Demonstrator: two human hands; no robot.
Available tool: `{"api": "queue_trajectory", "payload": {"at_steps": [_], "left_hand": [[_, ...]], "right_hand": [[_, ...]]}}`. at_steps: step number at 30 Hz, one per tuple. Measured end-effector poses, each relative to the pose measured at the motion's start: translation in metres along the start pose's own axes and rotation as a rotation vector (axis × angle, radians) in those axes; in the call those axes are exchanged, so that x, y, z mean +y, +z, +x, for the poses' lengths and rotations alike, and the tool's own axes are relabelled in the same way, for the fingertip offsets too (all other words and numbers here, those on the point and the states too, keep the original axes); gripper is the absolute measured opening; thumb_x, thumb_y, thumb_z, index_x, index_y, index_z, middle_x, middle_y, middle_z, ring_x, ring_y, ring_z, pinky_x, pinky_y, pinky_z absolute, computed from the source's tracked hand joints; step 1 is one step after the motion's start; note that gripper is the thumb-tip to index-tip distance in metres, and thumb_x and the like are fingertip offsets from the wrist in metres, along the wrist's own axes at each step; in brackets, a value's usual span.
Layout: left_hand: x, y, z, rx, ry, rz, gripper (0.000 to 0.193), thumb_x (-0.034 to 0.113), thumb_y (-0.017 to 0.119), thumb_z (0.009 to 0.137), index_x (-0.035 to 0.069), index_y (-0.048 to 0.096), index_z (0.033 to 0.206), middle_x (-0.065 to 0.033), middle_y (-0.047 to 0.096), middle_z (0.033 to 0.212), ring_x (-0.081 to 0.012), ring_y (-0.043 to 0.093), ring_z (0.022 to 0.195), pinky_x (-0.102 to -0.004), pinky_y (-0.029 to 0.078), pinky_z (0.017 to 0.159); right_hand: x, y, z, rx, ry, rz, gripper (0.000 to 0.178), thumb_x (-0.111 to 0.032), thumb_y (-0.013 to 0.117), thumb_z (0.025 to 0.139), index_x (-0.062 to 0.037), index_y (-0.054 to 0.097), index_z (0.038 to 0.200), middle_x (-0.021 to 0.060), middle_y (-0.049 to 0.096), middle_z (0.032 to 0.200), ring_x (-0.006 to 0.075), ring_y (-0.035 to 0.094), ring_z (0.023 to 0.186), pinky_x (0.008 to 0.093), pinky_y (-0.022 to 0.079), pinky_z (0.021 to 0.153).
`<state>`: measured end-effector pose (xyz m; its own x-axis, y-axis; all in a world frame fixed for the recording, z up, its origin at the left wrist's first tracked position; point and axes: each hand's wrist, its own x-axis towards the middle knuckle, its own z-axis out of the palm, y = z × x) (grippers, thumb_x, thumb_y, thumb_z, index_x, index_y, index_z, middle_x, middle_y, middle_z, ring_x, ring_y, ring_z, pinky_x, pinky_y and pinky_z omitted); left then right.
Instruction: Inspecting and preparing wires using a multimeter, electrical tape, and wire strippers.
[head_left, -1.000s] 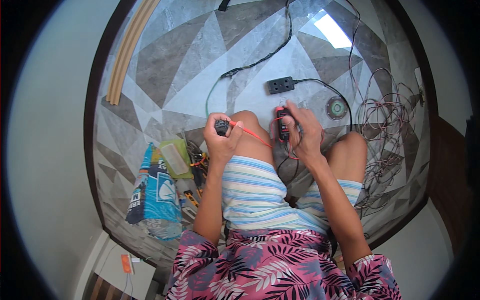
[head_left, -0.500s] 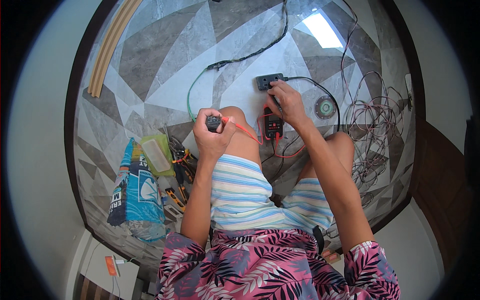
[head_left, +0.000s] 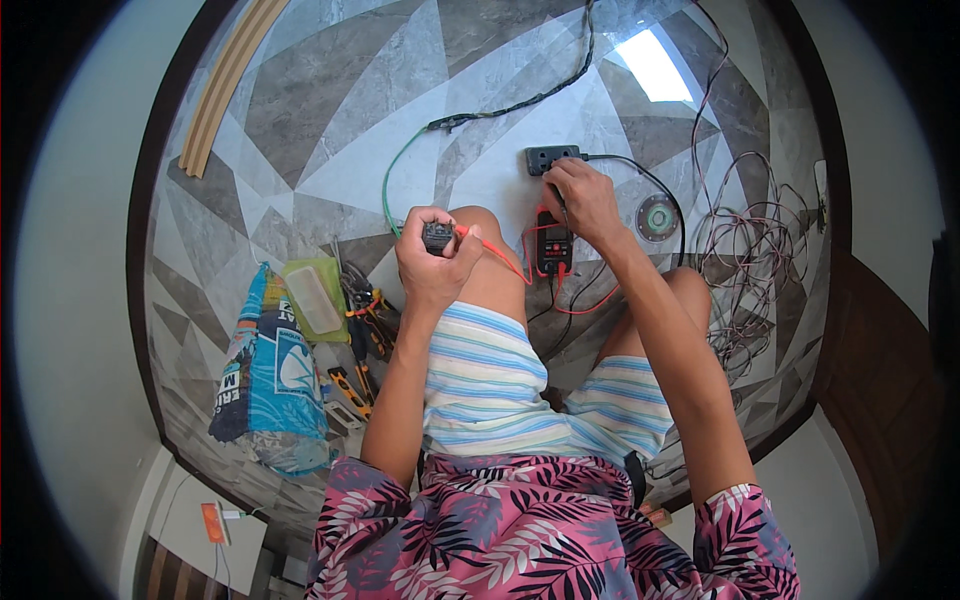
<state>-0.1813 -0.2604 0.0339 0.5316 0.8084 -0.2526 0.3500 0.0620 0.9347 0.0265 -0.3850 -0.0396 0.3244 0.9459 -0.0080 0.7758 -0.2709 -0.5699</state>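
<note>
My left hand (head_left: 432, 262) is closed round a small black block that looks like a plug (head_left: 437, 236). The same hand pinches a red test probe (head_left: 463, 231) against the block's side. A green wire (head_left: 391, 178) runs down to this hand from a dark taped cable (head_left: 520, 104). My right hand (head_left: 584, 200) grips a black test probe (head_left: 562, 208) at the near edge of a black socket block (head_left: 550, 158); its tip is hidden by my fingers. Between my knees lies a black and red multimeter (head_left: 553, 245), with red and black leads plugged into it.
Tangled thin wires (head_left: 745, 260) spread over the floor at right, beside a round metal disc (head_left: 657, 217). At left lie a blue plastic bag (head_left: 275, 370), a clear-lidded green box (head_left: 314, 297), and pliers and cutters (head_left: 368, 315). Wooden strips (head_left: 230, 85) lie at far left.
The view has shifted slightly. The black block in my left hand is turned a little, with the red probe still against it. My right hand stays by the socket block.
</note>
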Motion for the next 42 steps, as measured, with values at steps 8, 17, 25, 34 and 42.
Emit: {"api": "queue_trajectory", "payload": {"at_steps": [8,17,25,34,42], "left_hand": [[-0.006,-0.001,0.001,0.025,0.018,-0.026,0.029,0.012,0.08,0.078,0.005,0.054,0.09,0.0051,0.052,0.062,-0.001,0.044,0.055,-0.0204,0.039,0.05],[-0.003,-0.001,-0.001,0.013,0.002,-0.016,0.027,0.006,0.077,0.081,0.005,0.053,0.091,0.0064,0.044,0.063,-0.0008,0.039,0.057,-0.0193,0.037,0.054],[0.0,0.001,0.0,0.018,-0.002,-0.044,0.026,0.007,0.078,0.08,0.006,0.053,0.09,0.0066,0.045,0.062,-0.0009,0.04,0.056,-0.0195,0.037,0.052],[-0.003,-0.002,0.001,0.031,0.015,-0.05,0.028,0.01,0.079,0.079,0.006,0.054,0.089,0.0069,0.045,0.061,-0.0005,0.04,0.055,-0.0192,0.036,0.051],[-0.004,-0.003,0.001,0.033,0.0,-0.06,0.028,0.011,0.079,0.079,0.006,0.053,0.088,0.0072,0.045,0.06,-0.0004,0.04,0.055,-0.0195,0.035,0.05]], "right_hand": [[0.0,0.007,-0.005,0.032,-0.037,-0.069,0.015,-0.005,0.068,0.077,-0.0036,0.06,0.09,0.0125,0.065,0.102,0.0308,0.064,0.1,0.0394,0.057,0.072],[0.003,0.009,-0.007,0.029,-0.084,-0.078,0.015,-0.005,0.068,0.078,-0.0038,0.061,0.092,0.0125,0.066,0.103,0.0301,0.065,0.101,0.039,0.058,0.072],[0.005,0.001,-0.003,0.051,-0.059,-0.004,0.014,-0.006,0.069,0.078,-0.0036,0.062,0.09,0.0116,0.065,0.096,0.0311,0.065,0.094,0.0395,0.056,0.07],[0.008,-0.007,0.012,0.123,0.427,0.565,0.021,-0.017,0.071,0.091,0.0037,0.068,0.094,0.0118,0.071,0.085,0.0147,0.068,0.077,0.0301,0.052,0.064],[0.011,0.007,0.025,0.124,0.588,0.626,0.026,-0.021,0.064,0.097,0.0044,0.064,0.093,0.0126,0.07,0.074,0.0159,0.069,0.067,0.0297,0.052,0.06]]}}
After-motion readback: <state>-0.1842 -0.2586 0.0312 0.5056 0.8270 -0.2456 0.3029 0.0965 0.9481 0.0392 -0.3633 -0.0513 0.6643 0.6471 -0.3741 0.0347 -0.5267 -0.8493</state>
